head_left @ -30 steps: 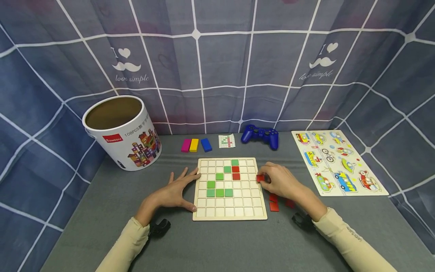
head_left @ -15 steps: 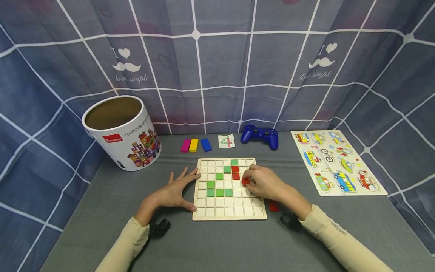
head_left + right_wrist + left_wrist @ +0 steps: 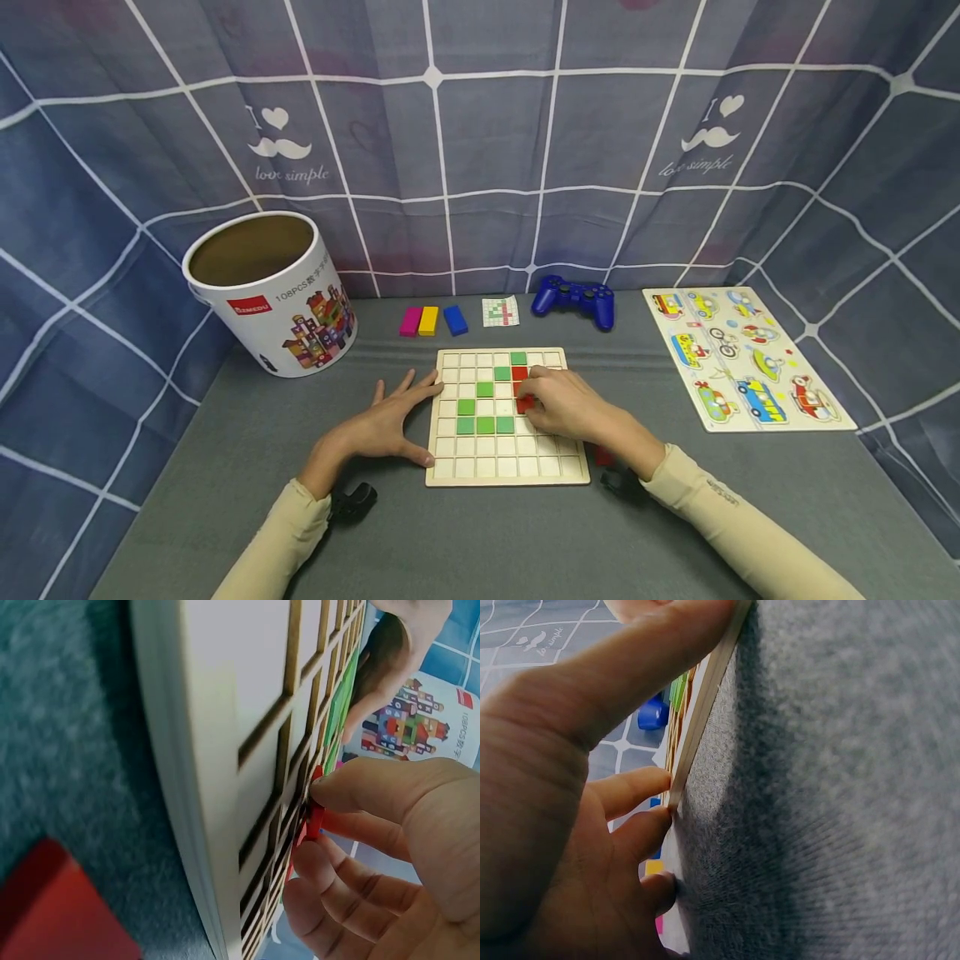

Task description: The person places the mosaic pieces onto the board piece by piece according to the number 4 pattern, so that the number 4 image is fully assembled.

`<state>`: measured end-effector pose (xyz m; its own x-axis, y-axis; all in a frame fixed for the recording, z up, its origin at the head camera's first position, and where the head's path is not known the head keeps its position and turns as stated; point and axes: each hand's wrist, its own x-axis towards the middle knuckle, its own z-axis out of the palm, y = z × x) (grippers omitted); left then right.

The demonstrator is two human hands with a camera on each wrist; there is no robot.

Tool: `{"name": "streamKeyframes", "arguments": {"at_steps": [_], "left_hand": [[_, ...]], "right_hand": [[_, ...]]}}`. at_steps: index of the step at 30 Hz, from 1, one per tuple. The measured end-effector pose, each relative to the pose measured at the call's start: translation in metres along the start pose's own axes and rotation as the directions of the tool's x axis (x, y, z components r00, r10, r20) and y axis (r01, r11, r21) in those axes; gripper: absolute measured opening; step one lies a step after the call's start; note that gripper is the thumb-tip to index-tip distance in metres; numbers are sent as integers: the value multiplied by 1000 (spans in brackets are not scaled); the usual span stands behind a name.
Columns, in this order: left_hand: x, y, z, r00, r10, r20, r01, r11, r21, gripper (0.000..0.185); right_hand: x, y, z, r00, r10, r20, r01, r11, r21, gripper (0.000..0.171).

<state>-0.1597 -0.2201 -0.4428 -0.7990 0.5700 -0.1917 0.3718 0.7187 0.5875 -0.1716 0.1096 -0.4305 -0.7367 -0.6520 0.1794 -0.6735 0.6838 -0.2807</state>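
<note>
A wooden grid board [image 3: 480,472] lies on the grey table, with several green square tiles [image 3: 484,425] and a few red ones [image 3: 520,373] set in its cells. My left hand [image 3: 378,427] rests at the board's left edge, fingers spread and fairly straight, thumb against the lower left corner. Over the right half of the grid, my right hand [image 3: 567,405] pinches a red square tile [image 3: 315,814] between thumb and fingertips, right at the cell below the two placed red tiles. In the right wrist view this tile stands tilted against the grid.
Loose red tiles [image 3: 603,456] lie right of the board, partly hidden by the right forearm. Behind the board are magenta, yellow and blue pieces [image 3: 455,320], a small pattern card [image 3: 500,312] and a blue game controller [image 3: 573,302]. A bucket [image 3: 300,333] and a picture puzzle board [image 3: 750,358] flank them.
My right hand has carried the red tile leftward from beyond the board's right edge to the cell under the other red tiles. The left hand has stayed in place.
</note>
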Motion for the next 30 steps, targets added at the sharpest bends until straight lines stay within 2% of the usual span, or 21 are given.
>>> {"name": "streamKeyframes", "arguments": {"at_steps": [11,17,22,30], "left_hand": [[-1,0,-1,1000,-1,-2,1,1000,-7,115],[0,0,0,1000,0,0,0,1000,-7,115],[0,-1,0,1000,1,0,-1,1000,-9,115],[-1,0,-1,1000,17,-7,-17,1000,-4,116]], "right_hand": [[6,-4,2,1000,-23,18,24,999,-29,19],[2,-2,1,1000,-17,-21,17,1000,-22,22],[-10,5,-7,998,20,-54,-20,1000,13,23],[-41,27,-24,992,113,-51,-111,993,33,22]]}}
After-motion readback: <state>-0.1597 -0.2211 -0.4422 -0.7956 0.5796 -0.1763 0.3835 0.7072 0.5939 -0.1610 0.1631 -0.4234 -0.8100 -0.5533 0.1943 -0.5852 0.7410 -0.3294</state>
